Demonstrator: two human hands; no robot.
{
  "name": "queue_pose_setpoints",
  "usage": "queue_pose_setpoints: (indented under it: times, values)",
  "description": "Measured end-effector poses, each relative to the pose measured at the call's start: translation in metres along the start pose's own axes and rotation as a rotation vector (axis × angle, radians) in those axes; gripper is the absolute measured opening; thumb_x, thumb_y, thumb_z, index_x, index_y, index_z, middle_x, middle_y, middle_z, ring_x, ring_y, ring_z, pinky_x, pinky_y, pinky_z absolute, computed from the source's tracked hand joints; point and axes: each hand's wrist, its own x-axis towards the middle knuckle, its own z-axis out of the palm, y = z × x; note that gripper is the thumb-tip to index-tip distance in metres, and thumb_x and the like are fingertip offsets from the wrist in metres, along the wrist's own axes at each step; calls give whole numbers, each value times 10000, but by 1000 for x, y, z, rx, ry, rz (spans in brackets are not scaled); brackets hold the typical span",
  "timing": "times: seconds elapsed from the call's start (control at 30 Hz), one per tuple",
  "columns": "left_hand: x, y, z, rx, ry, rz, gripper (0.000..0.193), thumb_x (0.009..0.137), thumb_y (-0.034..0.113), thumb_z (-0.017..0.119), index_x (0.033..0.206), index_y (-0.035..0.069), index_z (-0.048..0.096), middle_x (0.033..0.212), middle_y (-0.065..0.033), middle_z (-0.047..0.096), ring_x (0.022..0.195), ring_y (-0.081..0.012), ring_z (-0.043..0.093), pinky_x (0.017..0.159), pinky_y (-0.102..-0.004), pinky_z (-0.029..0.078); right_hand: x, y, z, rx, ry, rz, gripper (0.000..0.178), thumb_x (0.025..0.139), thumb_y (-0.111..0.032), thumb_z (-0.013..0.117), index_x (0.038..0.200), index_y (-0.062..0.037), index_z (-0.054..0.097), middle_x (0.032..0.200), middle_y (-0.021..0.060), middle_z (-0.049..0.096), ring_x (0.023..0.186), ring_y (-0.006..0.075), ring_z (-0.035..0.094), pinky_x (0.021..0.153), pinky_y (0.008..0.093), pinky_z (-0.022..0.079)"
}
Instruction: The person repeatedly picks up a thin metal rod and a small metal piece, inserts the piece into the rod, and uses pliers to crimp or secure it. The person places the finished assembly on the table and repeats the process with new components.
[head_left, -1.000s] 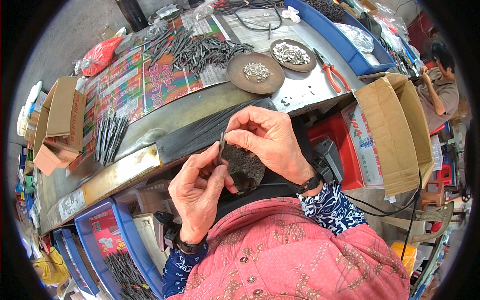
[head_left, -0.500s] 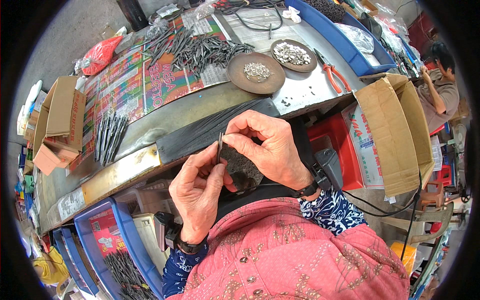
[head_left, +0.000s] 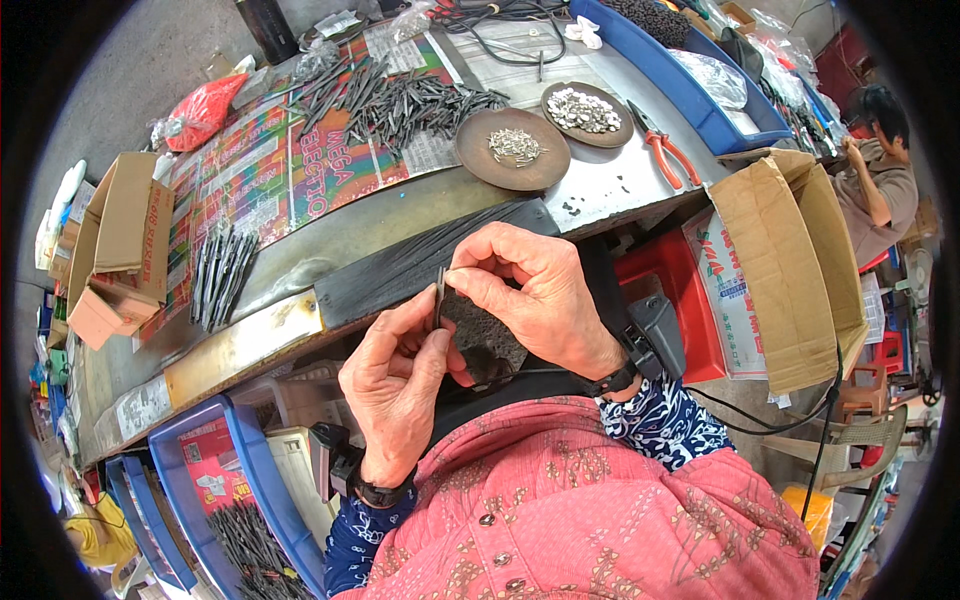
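Note:
My left hand (head_left: 398,375) pinches a thin, dark strip-like piece (head_left: 438,305) between thumb and fingers, just off the bench's front edge. At the strip's top end my right hand (head_left: 535,295) has thumb and forefinger pressed together; whatever is between them is too small to make out. The two hands almost touch. Beyond them, one round brown dish (head_left: 480,165) holds small silvery pins (head_left: 514,146), and another dish (head_left: 612,133) holds shiny round metal bits (head_left: 582,110). Similar dark pieces (head_left: 385,100) lie heaped on a printed sheet, with a neat bundle (head_left: 222,276) to the left.
Orange-handled pliers (head_left: 672,158) lie right of the dishes. A blue tray (head_left: 640,55) stands behind, and an open cardboard box (head_left: 775,270) is at the right. Below the bench, left, a blue bin (head_left: 245,455) holds more dark pieces. Another person (head_left: 885,190) sits far right.

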Motion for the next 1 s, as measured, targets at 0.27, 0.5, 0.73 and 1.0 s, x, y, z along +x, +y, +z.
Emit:
queue_pose_setpoints:
  times: [0.27,0.5,0.73,1.0]
  values:
    - [1,-2,0,187,-12,117,361,861,-137,578,1204,-25,606,891,-53,594,667,-85,598,554,-214,528,4,1,-1,167,0,48,75,887,-47,655,881,19,619,772,-11,604,706,29,537,610,196,462]
    - [3,-3,-3,151,-39,115,383,847,-149,582,1204,-14,610,912,-59,596,658,-84,598,542,-209,525,7,1,-6,302,-54,175,93,896,-73,658,900,13,620,773,7,616,689,53,568,617,195,474]
    - [3,-4,-3,169,-26,105,384,841,-152,588,1197,-12,616,901,-55,599,653,-80,597,534,-205,521,7,1,-7,332,-79,200,98,901,-83,657,912,7,621,770,11,615,687,58,571,619,194,472]
    - [2,-7,-3,267,14,144,363,837,-149,597,1174,-16,624,883,-46,600,640,-72,588,525,-199,515,5,4,-3,180,-37,96,96,892,-58,649,883,32,619,771,-9,607,699,32,545,605,196,468]
